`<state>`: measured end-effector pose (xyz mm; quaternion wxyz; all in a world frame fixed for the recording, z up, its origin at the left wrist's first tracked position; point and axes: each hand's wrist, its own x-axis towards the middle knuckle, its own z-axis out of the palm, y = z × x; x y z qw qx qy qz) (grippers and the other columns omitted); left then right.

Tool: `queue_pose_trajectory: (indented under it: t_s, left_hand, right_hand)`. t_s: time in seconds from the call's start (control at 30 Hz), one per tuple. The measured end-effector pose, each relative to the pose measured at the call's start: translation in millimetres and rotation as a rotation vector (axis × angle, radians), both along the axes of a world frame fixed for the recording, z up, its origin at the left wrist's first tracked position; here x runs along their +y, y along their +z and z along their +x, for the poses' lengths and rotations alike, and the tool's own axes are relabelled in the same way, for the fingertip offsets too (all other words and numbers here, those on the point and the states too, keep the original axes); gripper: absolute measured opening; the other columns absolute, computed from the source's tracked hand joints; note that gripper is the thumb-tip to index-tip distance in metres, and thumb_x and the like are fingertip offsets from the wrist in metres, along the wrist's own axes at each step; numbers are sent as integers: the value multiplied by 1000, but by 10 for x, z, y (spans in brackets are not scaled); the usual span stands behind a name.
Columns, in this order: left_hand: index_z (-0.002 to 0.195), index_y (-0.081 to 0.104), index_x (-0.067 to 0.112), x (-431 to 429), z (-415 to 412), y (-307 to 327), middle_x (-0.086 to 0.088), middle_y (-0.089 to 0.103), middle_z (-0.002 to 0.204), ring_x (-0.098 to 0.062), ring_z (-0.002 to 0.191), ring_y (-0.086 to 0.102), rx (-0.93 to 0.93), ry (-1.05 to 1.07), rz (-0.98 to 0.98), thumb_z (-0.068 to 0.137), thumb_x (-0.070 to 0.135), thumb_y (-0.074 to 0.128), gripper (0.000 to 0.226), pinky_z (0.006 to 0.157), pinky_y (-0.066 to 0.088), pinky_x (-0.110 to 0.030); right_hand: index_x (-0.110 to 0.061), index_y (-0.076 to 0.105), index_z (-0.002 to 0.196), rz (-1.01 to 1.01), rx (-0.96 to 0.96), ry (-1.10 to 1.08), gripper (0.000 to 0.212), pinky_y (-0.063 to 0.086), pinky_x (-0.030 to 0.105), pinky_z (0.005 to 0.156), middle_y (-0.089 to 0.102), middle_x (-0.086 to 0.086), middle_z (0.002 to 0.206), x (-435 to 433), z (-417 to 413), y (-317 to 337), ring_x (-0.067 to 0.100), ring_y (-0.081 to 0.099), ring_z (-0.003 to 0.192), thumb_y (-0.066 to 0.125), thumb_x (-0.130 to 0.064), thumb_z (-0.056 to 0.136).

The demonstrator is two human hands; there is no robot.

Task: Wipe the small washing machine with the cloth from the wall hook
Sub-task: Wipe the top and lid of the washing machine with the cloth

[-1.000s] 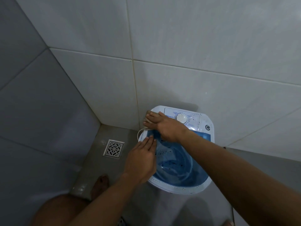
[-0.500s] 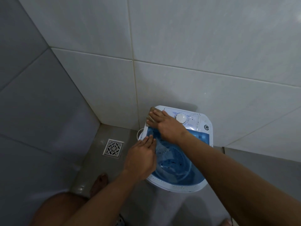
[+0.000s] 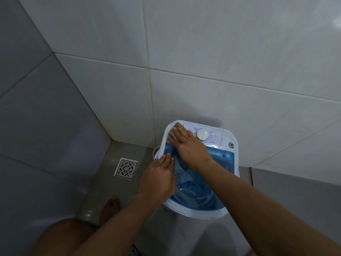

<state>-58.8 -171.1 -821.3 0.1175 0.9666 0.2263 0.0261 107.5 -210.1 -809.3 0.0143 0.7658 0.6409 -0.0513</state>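
The small white washing machine (image 3: 224, 143) with a blue see-through lid stands against the tiled wall. Its white dial (image 3: 202, 135) sits on the back control panel. My right hand (image 3: 188, 147) lies flat on the machine's back left corner and presses a brownish cloth (image 3: 175, 128) against it; only the cloth's edge shows past the fingertips. My left hand (image 3: 159, 179) rests on the machine's left rim with fingers together, holding nothing that I can see.
A square metal floor drain (image 3: 126, 168) lies left of the machine on the grey floor. My bare foot (image 3: 108, 209) stands near the drain. Tiled walls meet in a corner behind the drain. A white cord loop (image 3: 155, 151) shows at the machine's left side.
My right hand with the cloth has slid a little toward the machine's back left corner. My left hand has stayed on the left rim.
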Motion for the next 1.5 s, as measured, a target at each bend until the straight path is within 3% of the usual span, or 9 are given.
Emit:
queue_pose_trajectory:
  t_s: [0.33,0.47,0.63,0.9,1.03,1.13,1.27,1.4,1.5]
  left_hand:
    - [112,67,6,18,19,82,-9,68,118,-20,108,63,-45,-6,3,77,24,42,46,98,46,-37]
    - [115,66,6,27,14,104,-8,69,116,-20,104,65,-42,-9,-3,78,25,43,47,94,49,-38]
    - [115,67,6,24,17,111,-11,68,117,-23,103,66,-9,-30,8,79,26,42,48,91,51,-39]
    - [75,61,18,77,159,270,1,64,73,-20,59,59,14,-3,108,81,29,36,27,64,39,-32]
    - [119,60,14,101,299,284,-5,65,116,-22,102,60,41,-7,80,86,28,36,43,88,45,-40]
    - [147,33,12,104,402,263,-6,37,151,-22,136,37,146,-48,16,92,24,41,57,110,31,-42]
    - [150,21,7,52,481,255,-8,23,158,-22,144,22,209,-99,4,97,25,34,57,118,18,-45]
    - [148,24,5,33,512,250,-9,26,157,-21,144,23,204,-108,29,101,27,26,53,119,16,-44]
    - [148,26,5,37,514,263,-10,29,156,-21,144,25,202,-115,37,101,28,26,52,119,15,-45]
  right_hand:
    - [-21,31,149,10,110,148,67,12,46,119,14,5,161,-124,69,8,22,2,149,53,-4,88]
    - [-19,27,150,64,178,44,67,-5,35,117,11,7,161,-383,10,-17,23,2,149,50,-2,89]
    - [-18,25,151,82,169,16,70,-8,33,115,10,8,161,-568,-23,-8,24,3,149,50,-1,88]
    - [-19,23,151,120,203,-93,77,1,36,121,10,8,161,-763,-26,-4,22,4,149,55,-2,84]
    - [-19,25,151,151,236,-145,80,6,39,121,12,9,161,-877,-6,-22,22,5,149,59,-1,81]
    - [-18,26,151,193,248,-171,80,3,36,121,11,7,161,-1001,12,-27,20,2,149,58,0,80]
    - [-17,26,151,229,226,-259,80,-3,32,118,14,8,160,-1161,41,-67,21,4,149,57,0,79]
    - [-13,21,152,237,189,-353,80,1,38,121,13,11,160,-1172,66,-133,24,3,149,55,0,80]
    - [-9,13,153,251,158,-449,82,-10,32,117,8,14,161,-1093,100,-120,26,-1,149,52,0,81]
